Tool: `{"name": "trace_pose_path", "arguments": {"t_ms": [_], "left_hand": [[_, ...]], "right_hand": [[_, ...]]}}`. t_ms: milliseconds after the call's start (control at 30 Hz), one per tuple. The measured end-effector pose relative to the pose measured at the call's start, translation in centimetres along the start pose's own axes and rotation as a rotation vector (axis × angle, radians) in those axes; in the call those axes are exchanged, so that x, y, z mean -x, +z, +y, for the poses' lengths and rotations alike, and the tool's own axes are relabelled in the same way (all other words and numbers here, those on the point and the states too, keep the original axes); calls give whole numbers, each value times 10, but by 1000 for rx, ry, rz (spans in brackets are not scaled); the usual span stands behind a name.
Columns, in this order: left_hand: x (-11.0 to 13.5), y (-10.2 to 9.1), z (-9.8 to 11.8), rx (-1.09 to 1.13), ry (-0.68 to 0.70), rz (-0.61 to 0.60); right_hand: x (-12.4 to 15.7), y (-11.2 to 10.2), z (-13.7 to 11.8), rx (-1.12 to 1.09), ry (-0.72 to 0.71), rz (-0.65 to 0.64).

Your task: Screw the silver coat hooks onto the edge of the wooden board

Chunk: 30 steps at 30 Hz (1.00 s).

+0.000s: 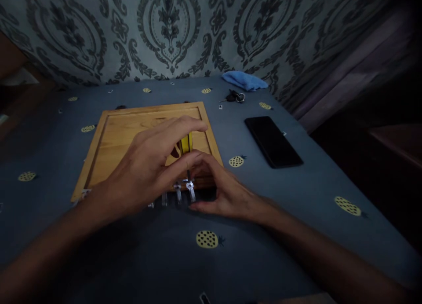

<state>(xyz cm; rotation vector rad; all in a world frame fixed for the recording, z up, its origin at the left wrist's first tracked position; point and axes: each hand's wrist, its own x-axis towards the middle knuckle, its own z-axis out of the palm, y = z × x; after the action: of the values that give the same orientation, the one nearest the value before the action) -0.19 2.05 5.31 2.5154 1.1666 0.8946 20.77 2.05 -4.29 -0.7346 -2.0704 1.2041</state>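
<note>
A screwdriver (186,142) with a yellow and black handle stands upright in my left hand (145,156), its fingers arched over the handle. The thin shaft points down at a small shiny hook (190,187) on the near edge of a framed wooden board (123,154). My right hand (227,189) curls around that same hook, thumb below it and fingers beside the shaft. More shiny, clear-looking hooks (178,192) line the edge to the left, partly hidden by my left hand.
Right of the board lies a black phone (273,141). Keys (234,96) and a blue cloth (244,80) rest farther back. A pineapple-print cloth (158,260) covers the table, which meets a patterned curtain-like backdrop (168,27). The table's right edge drops into darkness.
</note>
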Motion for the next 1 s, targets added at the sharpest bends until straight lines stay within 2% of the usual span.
{"name": "trace_pose_path", "arguments": {"t_ms": [167, 400, 633, 867, 1000], "left_hand": [[2, 3, 0, -37, 45, 58], [-1, -2, -2, 45, -35, 0], [0, 1, 2, -55, 26, 56], [-1, -6, -3, 82, 11, -19], [0, -6, 0, 71, 22, -28]], "right_hand": [[-1, 0, 1, -55, 12, -27], [1, 0, 6, 23, -58, 7], [1, 0, 5, -30, -21, -27], [1, 1, 6, 8, -62, 4], [0, 0, 1, 0, 16, -26]]}}
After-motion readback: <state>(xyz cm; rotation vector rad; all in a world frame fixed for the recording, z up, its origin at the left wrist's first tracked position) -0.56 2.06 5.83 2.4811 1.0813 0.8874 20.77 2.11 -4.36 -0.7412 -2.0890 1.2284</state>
